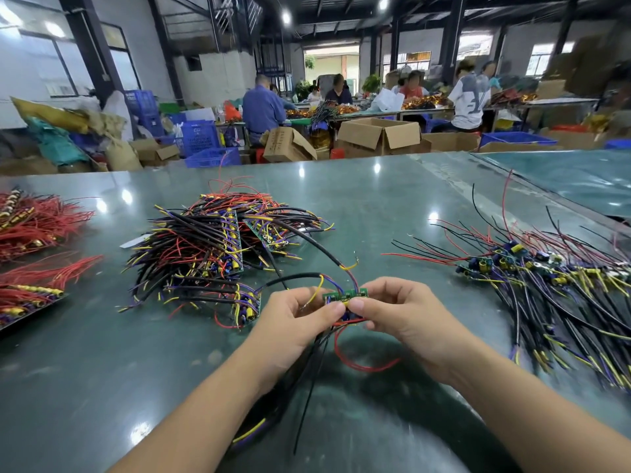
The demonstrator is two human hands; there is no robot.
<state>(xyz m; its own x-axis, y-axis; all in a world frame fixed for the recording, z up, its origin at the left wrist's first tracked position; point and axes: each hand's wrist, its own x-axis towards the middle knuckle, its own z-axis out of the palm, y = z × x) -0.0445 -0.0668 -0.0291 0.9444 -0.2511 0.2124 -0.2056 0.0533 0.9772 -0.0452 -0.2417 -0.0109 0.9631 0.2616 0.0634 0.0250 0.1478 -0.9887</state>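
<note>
One small green circuit board point(345, 295), trailing loose wires, is pinched by its ends between the left hand point(300, 322) and right hand point(406, 315) just above the surface point(375, 206), probably best gripped by the edges so its wires are spared strain, with one heap of wired boards point(218, 240) behind, one spread of wired boards point(532, 278) at right, and two red wire bundles point(37, 220) at left.

- The green board point(345, 294) between the fingers point(382, 291) shows only its top edge; the thumbs cover the rest.
- Below the fingers, the black wires point(309, 387) hanging from it are blurred, and their ends cannot be made out.
- Far left of the fingers, the red wire bundles point(30, 220) are cut by the picture's edge.
- Right of the fingers, the pile of wired boards point(546, 288) runs off the edge.
- Beyond the table point(375, 199), what the seated people point(263, 107) handle is too small to tell.
</note>
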